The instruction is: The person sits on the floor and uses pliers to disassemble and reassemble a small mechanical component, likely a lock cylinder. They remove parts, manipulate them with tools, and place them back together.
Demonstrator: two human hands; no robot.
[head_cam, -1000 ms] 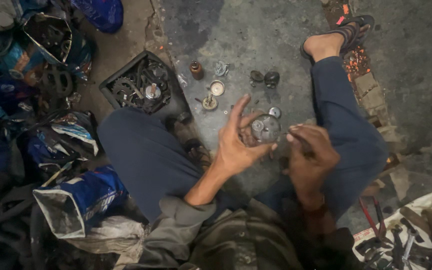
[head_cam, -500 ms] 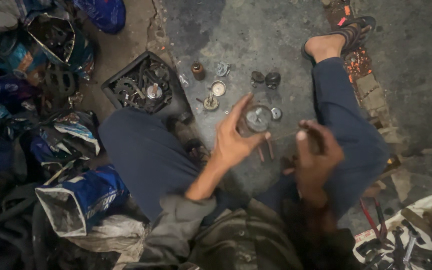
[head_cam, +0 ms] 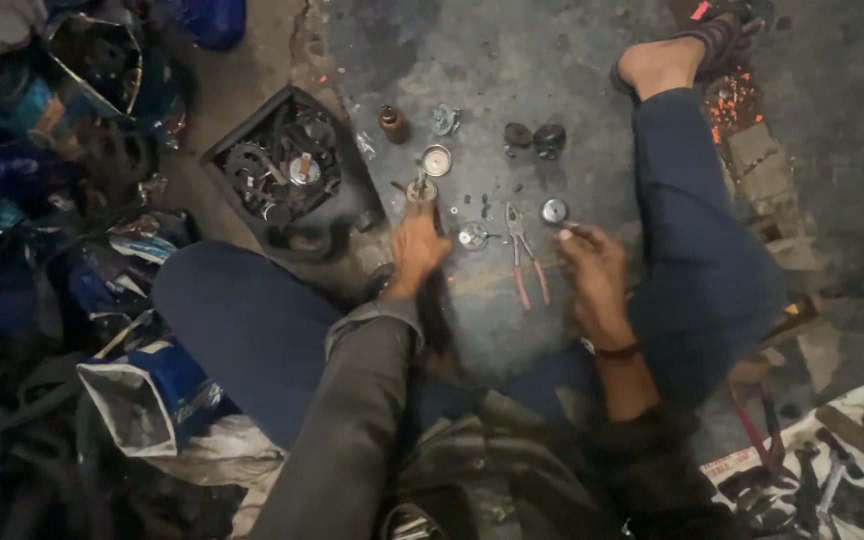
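I sit on a concrete floor with my legs spread. My left hand [head_cam: 420, 245] is down at the floor, its fingertips next to a small upright metal part [head_cam: 420, 190], and nothing shows in its grip. A round toothed metal part [head_cam: 472, 236] lies just right of it. Red-handled pliers [head_cam: 524, 255] lie between my hands. My right hand [head_cam: 592, 265] is curled, pinching a small thin metal piece [head_cam: 568, 228] close to a round shiny cap [head_cam: 553, 210].
A black tray of gears and metal parts [head_cam: 282, 170] sits at the left. A small brown bottle [head_cam: 393, 123], a round lid [head_cam: 436, 159] and two dark round parts [head_cam: 534, 136] lie further out. Bags and scrap [head_cam: 102, 250] pile up at the left, and tools on a sheet [head_cam: 832, 470] lie at the lower right.
My left hand held the round toothed part up in the air; now the hand is down at the floor and the part lies beside it. My right hand has also lowered toward the floor.
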